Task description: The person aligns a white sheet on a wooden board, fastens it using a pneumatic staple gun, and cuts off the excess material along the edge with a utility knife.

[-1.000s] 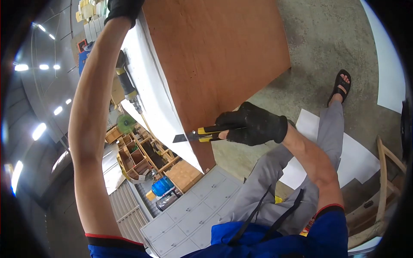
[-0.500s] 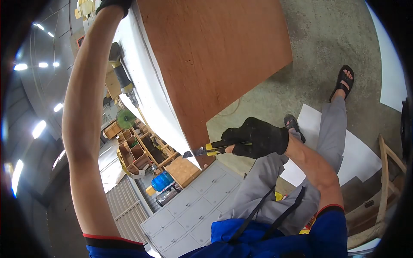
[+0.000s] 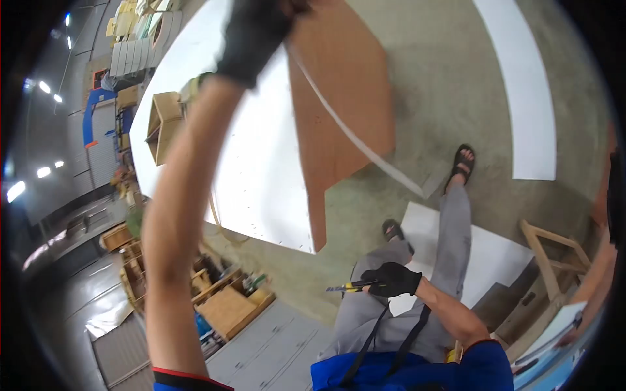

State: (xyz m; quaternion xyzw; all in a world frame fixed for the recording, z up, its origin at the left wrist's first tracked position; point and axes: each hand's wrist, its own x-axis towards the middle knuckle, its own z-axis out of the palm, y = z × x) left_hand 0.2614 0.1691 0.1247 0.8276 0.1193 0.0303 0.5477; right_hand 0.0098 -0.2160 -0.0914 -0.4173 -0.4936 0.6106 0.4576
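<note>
My left hand, in a black glove and blurred, is raised at the top over the edge of a white-topped panel with a brown side. A thin pale strip hangs from near its fingers down across the brown side. The fingers are closed, seemingly round the strip's upper end. Lower down, my right hand, also black-gloved, grips a yellow and black utility knife above my thigh. Its blade points left, apart from the panel.
A wooden box stands on the panel. White sheets lie on the floor, one at right, another beneath my legs. A wooden frame is at lower right, grey cabinets at lower left. Part of another person's arm shows at the right edge.
My left hand has moved right and the pale strip now hangs by it. My right hand has drawn the knife away from the panel's corner, down towards my legs. The view has shifted.
</note>
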